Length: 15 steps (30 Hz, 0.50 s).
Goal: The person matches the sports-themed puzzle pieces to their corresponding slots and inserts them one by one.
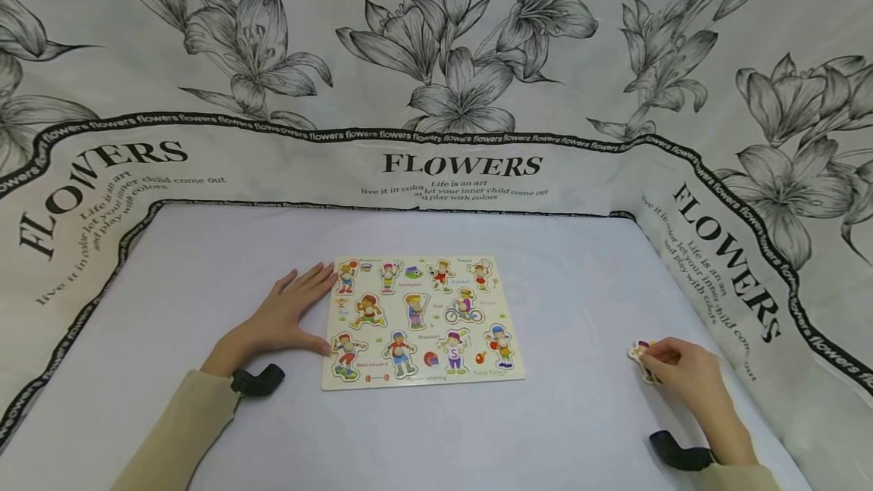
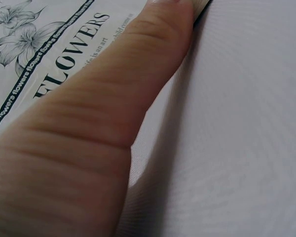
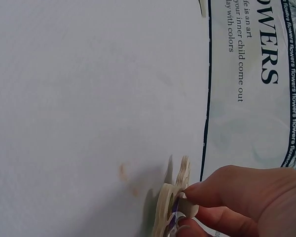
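A cream wooden puzzle board [image 1: 423, 392] with colourful sports figures lies flat near the middle of the table. At its left edge rests my left hand [image 1: 283, 317], fingers spread and straight, the fingertips and thumb touching the board's side. In the left wrist view the thumb [image 2: 103, 94] fills much of the picture and reaches a small bit of the board's edge. Far to the right, my right hand [image 1: 689, 377] pinches a wooden puzzle piece [image 1: 643, 358]. The right wrist view shows this piece [image 3: 163, 207] tilted up on edge, with the fingertips at its round knob.
A white tabletop [image 1: 580, 286] spreads around the board. Behind and at the sides hangs a cloth [image 1: 464, 165] printed with flowers and lettering. Black wrist straps [image 1: 259, 381] sit at both sleeves. A pale sliver [image 3: 203, 7] shows at the right wrist view's top edge.
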Motion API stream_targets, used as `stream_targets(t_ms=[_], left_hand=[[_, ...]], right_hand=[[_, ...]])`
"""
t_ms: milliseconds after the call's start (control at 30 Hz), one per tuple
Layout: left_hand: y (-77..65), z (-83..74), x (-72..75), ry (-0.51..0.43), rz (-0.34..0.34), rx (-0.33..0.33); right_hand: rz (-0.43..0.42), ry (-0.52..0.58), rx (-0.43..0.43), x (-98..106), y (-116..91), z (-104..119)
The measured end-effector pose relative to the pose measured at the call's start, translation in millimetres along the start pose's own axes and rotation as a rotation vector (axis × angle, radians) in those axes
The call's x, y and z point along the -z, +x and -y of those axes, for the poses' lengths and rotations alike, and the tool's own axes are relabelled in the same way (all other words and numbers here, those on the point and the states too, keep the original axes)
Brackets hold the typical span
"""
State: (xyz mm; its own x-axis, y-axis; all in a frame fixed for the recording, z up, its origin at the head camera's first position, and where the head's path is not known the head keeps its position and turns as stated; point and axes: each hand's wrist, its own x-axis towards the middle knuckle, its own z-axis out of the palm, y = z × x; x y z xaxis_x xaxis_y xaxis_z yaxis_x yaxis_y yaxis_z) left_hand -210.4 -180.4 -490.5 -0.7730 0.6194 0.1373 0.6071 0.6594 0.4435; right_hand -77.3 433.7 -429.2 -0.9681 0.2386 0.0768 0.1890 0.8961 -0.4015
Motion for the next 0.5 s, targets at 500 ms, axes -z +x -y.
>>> stream_targets(t_ms=[500], left_hand=[[0.3,0.1,0.6,-0.004,-0.001,0.002]], right_hand=[[0.038,0.059,0.07,-12.9,14.2,34.5]])
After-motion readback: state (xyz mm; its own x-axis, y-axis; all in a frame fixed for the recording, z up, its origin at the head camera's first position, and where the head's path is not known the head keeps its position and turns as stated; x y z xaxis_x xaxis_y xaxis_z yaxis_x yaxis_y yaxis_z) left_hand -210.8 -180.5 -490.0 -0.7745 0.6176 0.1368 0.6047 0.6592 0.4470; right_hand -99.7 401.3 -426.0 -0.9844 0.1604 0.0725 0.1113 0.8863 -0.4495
